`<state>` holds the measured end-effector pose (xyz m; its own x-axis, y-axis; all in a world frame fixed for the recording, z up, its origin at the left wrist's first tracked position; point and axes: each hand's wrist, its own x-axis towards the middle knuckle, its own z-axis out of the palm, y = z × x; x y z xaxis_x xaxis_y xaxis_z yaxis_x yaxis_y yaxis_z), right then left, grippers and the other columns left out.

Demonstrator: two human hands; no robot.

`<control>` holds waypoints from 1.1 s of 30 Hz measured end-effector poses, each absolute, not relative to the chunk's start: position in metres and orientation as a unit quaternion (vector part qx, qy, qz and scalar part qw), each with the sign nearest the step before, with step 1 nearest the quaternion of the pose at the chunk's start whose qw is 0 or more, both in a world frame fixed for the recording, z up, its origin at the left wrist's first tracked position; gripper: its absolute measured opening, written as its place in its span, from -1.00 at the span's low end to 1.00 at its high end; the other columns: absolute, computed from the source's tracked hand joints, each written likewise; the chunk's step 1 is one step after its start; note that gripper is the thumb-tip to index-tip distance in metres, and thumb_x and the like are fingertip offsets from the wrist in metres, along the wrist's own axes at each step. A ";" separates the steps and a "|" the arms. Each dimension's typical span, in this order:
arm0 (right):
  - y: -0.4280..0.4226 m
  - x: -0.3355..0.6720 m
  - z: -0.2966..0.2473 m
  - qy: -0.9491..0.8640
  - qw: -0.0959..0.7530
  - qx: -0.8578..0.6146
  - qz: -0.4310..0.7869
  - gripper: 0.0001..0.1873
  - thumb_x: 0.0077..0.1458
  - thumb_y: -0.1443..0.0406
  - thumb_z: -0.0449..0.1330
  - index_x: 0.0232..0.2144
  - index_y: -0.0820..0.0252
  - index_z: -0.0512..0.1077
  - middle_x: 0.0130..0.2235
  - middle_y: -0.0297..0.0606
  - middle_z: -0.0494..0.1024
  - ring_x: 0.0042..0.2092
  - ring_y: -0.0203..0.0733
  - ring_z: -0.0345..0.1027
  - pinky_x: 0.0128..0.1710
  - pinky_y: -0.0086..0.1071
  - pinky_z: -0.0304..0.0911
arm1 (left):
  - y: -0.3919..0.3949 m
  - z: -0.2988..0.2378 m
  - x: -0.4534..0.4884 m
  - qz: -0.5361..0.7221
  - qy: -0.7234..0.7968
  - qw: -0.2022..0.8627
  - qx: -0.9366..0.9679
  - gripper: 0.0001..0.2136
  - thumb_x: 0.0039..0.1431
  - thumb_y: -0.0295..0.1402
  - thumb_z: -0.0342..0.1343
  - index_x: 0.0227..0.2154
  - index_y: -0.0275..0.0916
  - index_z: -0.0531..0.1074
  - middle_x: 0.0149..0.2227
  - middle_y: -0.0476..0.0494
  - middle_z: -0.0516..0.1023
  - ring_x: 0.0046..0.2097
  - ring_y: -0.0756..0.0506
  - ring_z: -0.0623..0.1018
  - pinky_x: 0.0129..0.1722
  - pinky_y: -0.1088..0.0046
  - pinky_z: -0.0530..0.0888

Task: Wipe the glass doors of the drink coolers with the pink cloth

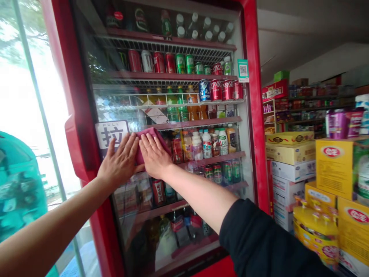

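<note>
Both my hands are raised to the glass door (135, 238) of a red-framed drinks fridge. My right hand (154, 154) lies flat over a folded dark-red cloth (160, 137), pressing it against the glass with its fingers together. Just beside it, my left hand (119, 157) rests flat with thumb stretched out, over the lower part of a white "PULL" sticker (111, 130). Its fingertips reach the cloth's left edge; whether they press on the cloth I cannot tell. Part of the cloth is hidden under the hands.
A red door handle (76, 142) juts out left of the sticker. Behind the glass, shelves carry cans (204, 90) and bottles (206, 144). Yellow cartons (334, 169) and stacked boxes (291, 154) stand to the right. A teal translucent object (21, 173) is at far left.
</note>
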<state>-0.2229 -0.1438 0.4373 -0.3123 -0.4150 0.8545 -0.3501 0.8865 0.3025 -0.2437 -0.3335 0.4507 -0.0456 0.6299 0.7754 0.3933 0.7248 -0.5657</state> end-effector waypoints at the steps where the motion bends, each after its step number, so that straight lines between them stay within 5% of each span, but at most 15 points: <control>1: -0.150 -0.225 0.439 -0.806 0.540 0.242 -0.023 -0.29 0.47 0.31 0.04 0.52 0.60 0.06 0.61 0.17 -0.04 0.65 0.19 -0.20 0.67 0.08 -0.26 | -0.341 0.452 -0.242 0.099 -0.717 0.592 -0.354 -0.12 0.46 0.07 -0.09 0.60 -0.42 -0.19 0.60 -0.57 0.01 0.60 -0.52 0.09 0.57 -0.29 -0.13; 6: -0.151 -0.237 0.441 -0.798 0.536 0.275 -0.002 -0.13 0.45 0.11 0.17 0.54 0.58 0.01 0.63 0.16 -0.09 0.66 0.17 -0.32 0.68 0.07 -0.33 | -0.354 0.456 -0.238 0.119 -0.732 0.582 -0.333 -0.08 0.43 0.10 -0.08 0.60 -0.42 -0.23 0.60 -0.60 -0.02 0.61 -0.52 0.06 0.57 -0.30 -0.11; 16: -0.109 -0.247 0.452 -0.780 0.565 0.267 -0.037 -0.16 0.42 0.10 0.18 0.54 0.38 0.05 0.64 -0.02 -0.04 0.66 0.07 -0.28 0.68 0.03 -0.39 | -0.314 0.469 -0.235 0.117 -0.745 0.567 -0.331 -0.08 0.45 0.18 -0.19 0.61 -0.27 -0.38 0.64 -0.47 -0.13 0.63 -0.48 -0.01 0.57 -0.35 -0.15; 33: 0.027 -0.230 0.456 -0.804 0.551 0.224 -0.032 -0.11 0.42 0.11 0.19 0.57 0.40 -0.02 0.65 0.04 -0.09 0.67 0.07 -0.38 0.67 0.00 -0.44 | -0.185 0.485 -0.251 0.089 -0.704 0.576 -0.407 -0.12 0.46 0.08 -0.17 0.59 -0.42 -0.23 0.62 -0.54 -0.07 0.63 -0.50 -0.01 0.57 -0.34 -0.19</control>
